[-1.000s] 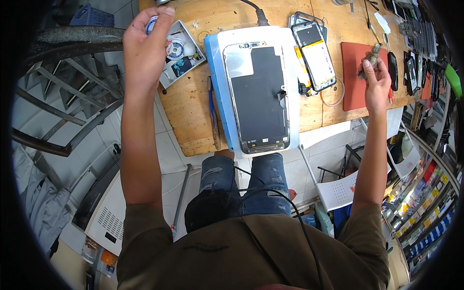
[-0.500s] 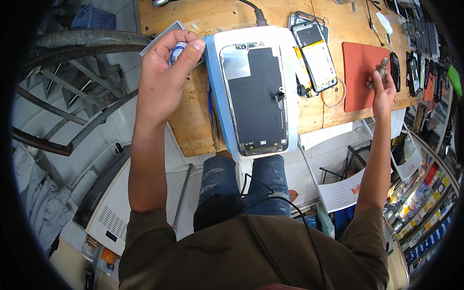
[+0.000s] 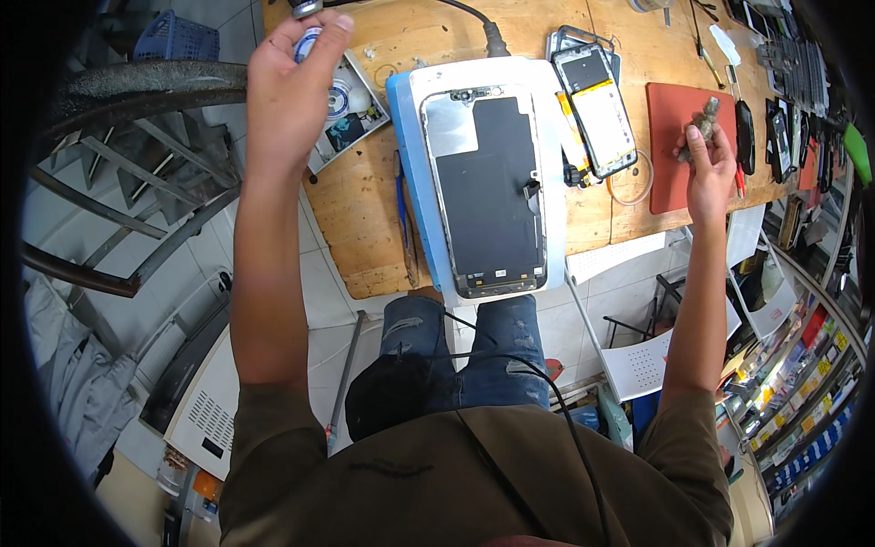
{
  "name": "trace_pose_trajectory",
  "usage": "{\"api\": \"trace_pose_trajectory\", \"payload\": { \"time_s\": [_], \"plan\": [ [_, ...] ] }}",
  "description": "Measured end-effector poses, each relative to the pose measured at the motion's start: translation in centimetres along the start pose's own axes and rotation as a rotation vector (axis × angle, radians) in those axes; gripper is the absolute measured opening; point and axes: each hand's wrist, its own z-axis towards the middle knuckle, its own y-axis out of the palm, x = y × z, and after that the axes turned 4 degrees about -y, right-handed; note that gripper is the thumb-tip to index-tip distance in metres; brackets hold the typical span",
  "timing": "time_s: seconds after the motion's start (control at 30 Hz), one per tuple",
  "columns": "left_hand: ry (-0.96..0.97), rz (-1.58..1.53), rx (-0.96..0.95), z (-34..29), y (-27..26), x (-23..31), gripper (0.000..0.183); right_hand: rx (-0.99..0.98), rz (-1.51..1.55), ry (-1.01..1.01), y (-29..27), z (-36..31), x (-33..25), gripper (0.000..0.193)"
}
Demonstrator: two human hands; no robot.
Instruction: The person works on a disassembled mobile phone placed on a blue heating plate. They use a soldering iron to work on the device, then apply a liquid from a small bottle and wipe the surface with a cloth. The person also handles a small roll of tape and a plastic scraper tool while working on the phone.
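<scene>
My left hand [image 3: 293, 100] is up at the table's far left, closed around a small spool [image 3: 307, 44] with a blue and white label. Below its fingers, an open white box [image 3: 375, 119] contains a similar spool [image 3: 337, 98] and a dark piece. Over at the right, my right hand [image 3: 709, 178] pinches a crumpled, brownish-grey lump [image 3: 707, 118] above a red mat [image 3: 665, 164]. Between the hands, a phone screen [image 3: 488, 196] lies back side up on a white and blue plate-like device [image 3: 556, 246]; neither hand touches it.
An opened phone [image 3: 597, 114] with a yellow strip rests right of the device, near a ring of tape [image 3: 631, 178]. Blue tweezers [image 3: 401, 201] lie on the left. A black cable [image 3: 488, 27] runs behind the device. Several phone parts [image 3: 802, 59] crowd the far right.
My left hand has moved away and left with the spool, uncovering the white box. My right hand has shifted slightly left and toward me, still holding the lump.
</scene>
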Motion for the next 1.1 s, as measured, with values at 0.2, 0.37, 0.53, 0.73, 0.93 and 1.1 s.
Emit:
{"api": "trace_pose_trajectory", "payload": {
  "time_s": [0.2, 0.37, 0.53, 0.73, 0.93, 1.1],
  "plan": [
    [0.016, -0.047, 0.094, -0.2, 0.5, -0.2, 0.023, -0.065, -0.047, -0.008, 0.6, -0.4, -0.4, 0.019],
    [-0.021, 0.006, -0.027, -1.9, 0.1, 0.0, 0.022, -0.010, -0.039, -0.019, -1.6, -0.5, 1.2, 0.021],
    [0.002, 0.060, -0.207, -3.9, 0.8, 1.6, 0.021, 0.067, -0.062, -0.012, -4.3, 0.0, 2.9, 0.023],
    [0.027, 0.098, -0.249, -3.6, 1.2, 2.4, 0.021, 0.058, -0.001, 0.016, -4.6, -0.6, 3.3, 0.024],
    [0.043, 0.060, -0.204, -2.5, 2.1, 1.8, 0.021, 0.059, 0.019, 0.051, -3.8, -1.5, 2.4, 0.028],
    [0.051, -0.034, -0.133, -1.0, 2.4, 1.0, 0.023, 0.032, 0.051, 0.040, -2.3, -2.1, 1.3, 0.024]
  ]
}}
